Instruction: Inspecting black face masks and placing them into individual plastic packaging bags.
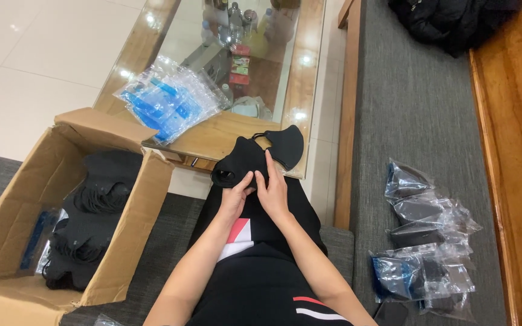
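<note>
A small stack of black cloth face masks rests on my lap, over my knees. My left hand presses its fingers on the stack's near edge. Just to its right, my right hand lies with its index finger stretched up along the stack. Another black mask lies flat on the corner of the wooden coffee table, right beyond my knees. Both hands touch the stack from above; whether either one pinches a mask is not visible.
An open cardboard box full of black masks stands at my left. A heap of clear and blue plastic bags lies on the glass-topped table. Several bagged masks lie on the grey bench cushion at right; black cloth sits further back.
</note>
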